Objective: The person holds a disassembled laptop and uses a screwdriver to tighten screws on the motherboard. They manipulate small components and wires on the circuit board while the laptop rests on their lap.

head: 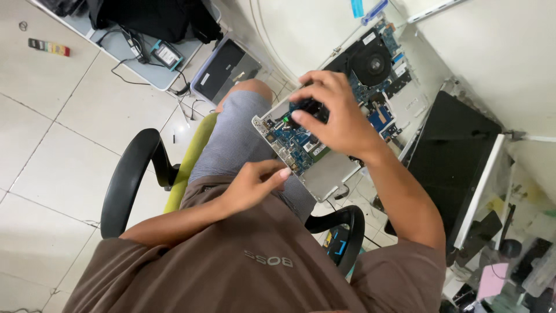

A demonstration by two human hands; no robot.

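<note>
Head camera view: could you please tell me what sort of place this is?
Probably an electronics repair workspace: an opened laptop on the person's lap, another stripped circuit board on the table, and a black screen panel beside it.

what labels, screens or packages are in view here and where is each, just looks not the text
Laptop screen: right of the right hand, dark, blank, white-edged.
White sticker: on the open laptop on the white desk, beside its round black fan.
Hard drive: upper left on a grey board, black with a white label.
Tablet-like panel: on the floor by the knee, dark with a grey rim.
</note>
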